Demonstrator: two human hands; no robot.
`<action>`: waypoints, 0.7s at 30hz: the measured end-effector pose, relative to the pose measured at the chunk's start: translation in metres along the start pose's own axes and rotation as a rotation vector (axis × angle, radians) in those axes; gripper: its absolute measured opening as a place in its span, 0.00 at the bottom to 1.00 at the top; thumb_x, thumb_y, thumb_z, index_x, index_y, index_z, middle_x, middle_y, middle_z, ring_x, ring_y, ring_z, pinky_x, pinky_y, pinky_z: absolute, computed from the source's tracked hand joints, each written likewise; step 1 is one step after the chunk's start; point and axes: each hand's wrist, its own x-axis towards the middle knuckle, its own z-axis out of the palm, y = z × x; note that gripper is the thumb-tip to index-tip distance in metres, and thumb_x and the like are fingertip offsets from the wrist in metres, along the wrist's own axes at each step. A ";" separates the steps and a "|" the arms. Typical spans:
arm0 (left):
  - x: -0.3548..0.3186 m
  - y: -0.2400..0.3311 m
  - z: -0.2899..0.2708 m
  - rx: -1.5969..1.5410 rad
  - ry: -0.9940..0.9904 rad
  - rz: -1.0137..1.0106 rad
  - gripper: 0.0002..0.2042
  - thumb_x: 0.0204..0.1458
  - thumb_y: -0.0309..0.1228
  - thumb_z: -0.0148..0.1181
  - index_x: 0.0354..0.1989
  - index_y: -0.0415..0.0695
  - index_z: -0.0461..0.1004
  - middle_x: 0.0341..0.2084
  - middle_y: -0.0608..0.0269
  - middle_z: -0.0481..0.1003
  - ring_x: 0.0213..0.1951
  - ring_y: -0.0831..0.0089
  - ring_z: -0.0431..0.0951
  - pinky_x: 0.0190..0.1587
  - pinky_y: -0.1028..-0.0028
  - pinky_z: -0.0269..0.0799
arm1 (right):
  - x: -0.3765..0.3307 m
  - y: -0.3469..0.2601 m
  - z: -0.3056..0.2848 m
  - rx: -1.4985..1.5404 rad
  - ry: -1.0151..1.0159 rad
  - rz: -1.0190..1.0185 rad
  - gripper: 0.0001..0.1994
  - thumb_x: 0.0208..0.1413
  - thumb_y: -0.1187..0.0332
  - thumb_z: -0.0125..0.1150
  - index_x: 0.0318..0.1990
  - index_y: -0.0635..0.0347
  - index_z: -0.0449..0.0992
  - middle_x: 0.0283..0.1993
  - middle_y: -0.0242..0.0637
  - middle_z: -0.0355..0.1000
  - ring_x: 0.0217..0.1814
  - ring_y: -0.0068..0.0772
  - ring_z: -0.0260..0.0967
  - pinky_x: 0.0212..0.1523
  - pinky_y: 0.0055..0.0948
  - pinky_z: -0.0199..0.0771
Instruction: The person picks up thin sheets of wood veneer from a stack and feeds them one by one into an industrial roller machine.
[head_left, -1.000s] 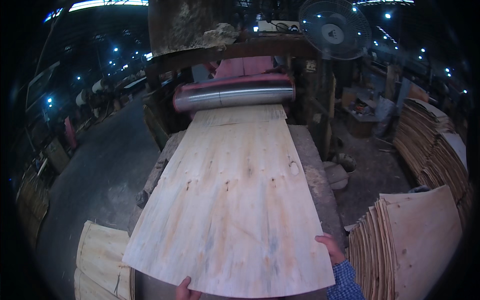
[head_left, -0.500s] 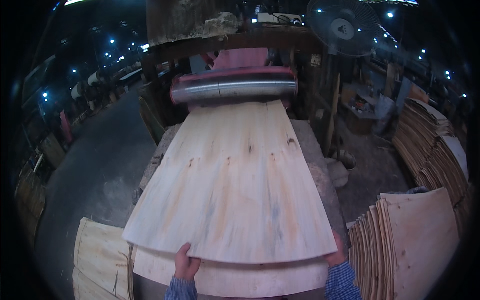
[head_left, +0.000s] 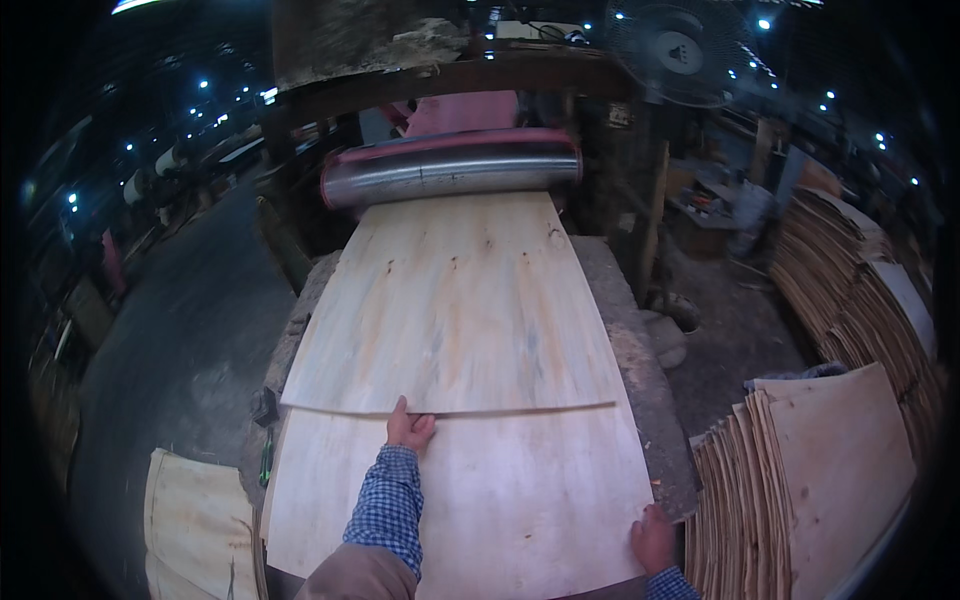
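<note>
A pale wood veneer sheet (head_left: 455, 310), streaked and dotted with knots, lies with its far end at a shiny metal roller (head_left: 450, 170). My left hand (head_left: 410, 428) pinches the sheet's near edge, thumb on top and the other fingers partly hidden. Beneath it, a second veneer sheet (head_left: 540, 490) stretches toward me. At that lower sheet's right edge, near its corner, is my right hand (head_left: 653, 540) with its fingers curled. What they hold, if anything, is hidden.
A stone-like bed (head_left: 650, 400) flanks the sheets. Stacked veneer stands at right (head_left: 830, 470), with a taller veneer pile (head_left: 830, 270) behind it. More veneer (head_left: 200, 520) is at left. A fan (head_left: 680, 55) hangs at the upper right, and a green-handled tool (head_left: 266, 458) rests beside the bed.
The upper sheet has moved away from me toward the roller, baring more of the lower sheet. My left hand went forward with it; my right hand let go of its corner and dropped back.
</note>
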 end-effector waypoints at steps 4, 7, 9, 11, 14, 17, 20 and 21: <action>-0.024 -0.018 -0.060 0.280 -0.083 -0.084 0.19 0.60 0.41 0.51 0.55 0.43 0.64 0.51 0.57 0.70 0.48 0.64 0.72 0.51 0.60 0.69 | 0.019 0.018 0.000 -0.057 -0.019 0.010 0.18 0.46 0.71 0.59 0.48 0.63 0.74 0.40 0.48 0.76 0.41 0.48 0.75 0.43 0.41 0.74; -0.123 -0.048 -0.117 0.313 -0.081 -0.043 0.20 0.60 0.36 0.49 0.60 0.46 0.61 0.55 0.56 0.70 0.54 0.62 0.71 0.54 0.56 0.67 | 0.039 0.026 -0.016 0.298 -0.073 0.072 0.18 0.49 0.69 0.59 0.49 0.62 0.75 0.38 0.43 0.78 0.36 0.39 0.76 0.39 0.36 0.74; -0.188 -0.058 -0.144 0.259 -0.072 -0.165 0.19 0.61 0.34 0.46 0.60 0.45 0.60 0.56 0.54 0.69 0.56 0.60 0.70 0.56 0.55 0.67 | 0.057 0.019 -0.041 0.634 -0.271 0.194 0.18 0.52 0.69 0.58 0.51 0.65 0.74 0.40 0.41 0.77 0.37 0.32 0.75 0.40 0.31 0.74; -0.225 -0.072 -0.201 0.096 -0.190 -0.254 0.20 0.62 0.39 0.46 0.57 0.38 0.63 0.53 0.49 0.71 0.55 0.59 0.72 0.54 0.58 0.70 | 0.078 0.005 -0.062 0.918 -0.609 0.303 0.19 0.56 0.69 0.56 0.54 0.69 0.71 0.43 0.38 0.76 0.42 0.25 0.73 0.42 0.25 0.72; -0.256 -0.101 -0.277 -0.050 -0.513 -0.503 0.26 0.62 0.48 0.45 0.53 0.33 0.67 0.52 0.44 0.72 0.54 0.57 0.72 0.51 0.59 0.73 | 0.087 -0.053 -0.082 0.947 -0.718 0.041 0.17 0.56 0.69 0.56 0.51 0.70 0.72 0.43 0.36 0.75 0.41 0.24 0.72 0.44 0.25 0.72; -0.276 -0.122 -0.298 -0.181 -0.771 -0.770 0.28 0.61 0.50 0.46 0.55 0.34 0.66 0.53 0.46 0.71 0.55 0.58 0.71 0.53 0.59 0.72 | 0.098 -0.094 -0.120 1.186 -0.752 -0.005 0.17 0.56 0.70 0.55 0.51 0.70 0.72 0.45 0.39 0.75 0.42 0.27 0.73 0.44 0.27 0.73; -0.298 -0.112 -0.261 -0.377 -0.508 -0.328 0.26 0.61 0.47 0.47 0.56 0.35 0.65 0.54 0.49 0.71 0.56 0.60 0.71 0.56 0.60 0.70 | 0.093 -0.081 -0.135 1.438 -0.702 0.103 0.17 0.56 0.70 0.53 0.51 0.70 0.71 0.46 0.42 0.75 0.43 0.31 0.75 0.44 0.29 0.74; -0.304 -0.102 -0.241 -0.440 -0.327 -0.067 0.25 0.61 0.46 0.48 0.57 0.36 0.65 0.54 0.50 0.71 0.56 0.61 0.71 0.56 0.61 0.70 | 0.087 -0.067 -0.135 1.498 -0.682 0.143 0.17 0.56 0.70 0.52 0.51 0.70 0.71 0.45 0.43 0.75 0.43 0.33 0.75 0.44 0.30 0.75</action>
